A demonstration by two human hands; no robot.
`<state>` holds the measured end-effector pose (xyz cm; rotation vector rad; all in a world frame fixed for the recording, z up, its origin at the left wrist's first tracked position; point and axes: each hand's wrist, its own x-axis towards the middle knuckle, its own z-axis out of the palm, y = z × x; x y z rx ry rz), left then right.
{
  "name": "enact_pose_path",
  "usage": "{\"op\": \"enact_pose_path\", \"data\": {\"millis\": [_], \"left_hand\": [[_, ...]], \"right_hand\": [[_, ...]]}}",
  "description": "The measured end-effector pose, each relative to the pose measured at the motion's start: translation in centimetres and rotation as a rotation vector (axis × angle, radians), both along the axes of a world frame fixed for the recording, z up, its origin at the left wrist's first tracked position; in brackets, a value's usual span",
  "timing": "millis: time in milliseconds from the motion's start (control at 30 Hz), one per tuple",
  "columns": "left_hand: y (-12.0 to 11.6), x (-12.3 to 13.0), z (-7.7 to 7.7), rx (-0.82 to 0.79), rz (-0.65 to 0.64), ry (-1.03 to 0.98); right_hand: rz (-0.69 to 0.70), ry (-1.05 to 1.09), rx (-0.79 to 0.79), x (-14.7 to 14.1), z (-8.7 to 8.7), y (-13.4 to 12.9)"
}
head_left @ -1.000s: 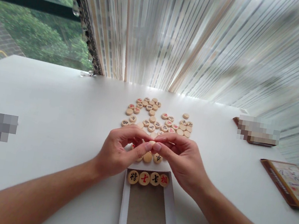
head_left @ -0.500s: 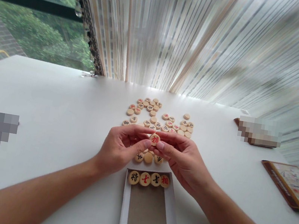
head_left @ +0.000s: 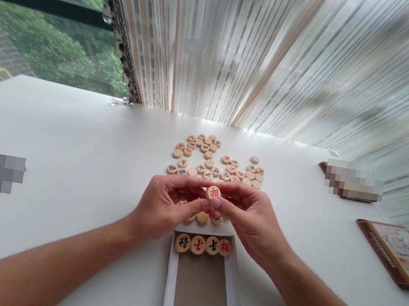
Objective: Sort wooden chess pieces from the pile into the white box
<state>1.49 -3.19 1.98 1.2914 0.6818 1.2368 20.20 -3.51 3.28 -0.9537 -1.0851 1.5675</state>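
A round wooden piece with a red character [head_left: 213, 193] is held upright between the fingertips of both hands, its marked face toward me. My left hand [head_left: 171, 198] pinches it from the left, and my right hand [head_left: 248, 209] from the right. Just below them lies an open white box [head_left: 171, 282] with a brown bottom. Four pieces would be a row along its far edge, among them one with a black character [head_left: 183, 242] at the left and a red-marked one [head_left: 225, 248] at the right. A plain piece [head_left: 202, 217] sits beyond the box, partly under my hands.
Many loose wooden pieces [head_left: 209, 164] are scattered on the white table [head_left: 89, 166] beyond my hands. A brown-edged board or booklet [head_left: 402, 251] lies at the right, with another blurred-out item [head_left: 352, 184] behind it. A striped curtain [head_left: 221, 47] hangs at the back.
The held piece has shifted slightly to the right and tilted a little between the fingertips. My thumbs have moved slightly lower on it. The pieces in the box have not moved.
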Motion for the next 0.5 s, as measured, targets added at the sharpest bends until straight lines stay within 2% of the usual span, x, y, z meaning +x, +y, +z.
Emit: {"op": "enact_pose_path", "data": {"millis": [233,500], "left_hand": [[-0.13,-0.16,-0.56,0.163,0.043,0.117],[-0.24,-0.27,-0.39,0.305,0.031,0.204]], "right_hand": [[0.016,0.002,0.019,-0.17,0.29,-0.11],[0.054,-0.036,0.020,-0.16,0.60,-0.27]]}}
